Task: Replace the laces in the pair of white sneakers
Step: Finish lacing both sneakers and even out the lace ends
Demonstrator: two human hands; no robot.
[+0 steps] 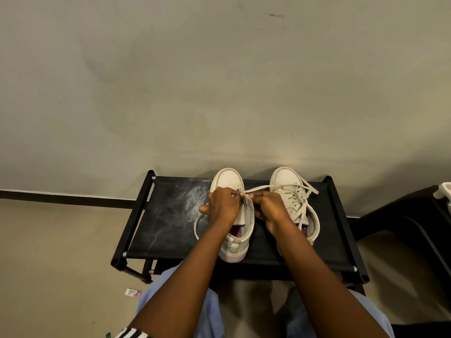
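Open fabric on the left half of the black rack [168, 215] gives room to reach in; the left sneaker [229, 179] and right sneaker [286, 178] fill the right half. The left hand [223, 203] and right hand [271, 208], pinching a taut lace [264, 188], block the gap between the shoes, and the wall [219, 93] stands close behind the toes.
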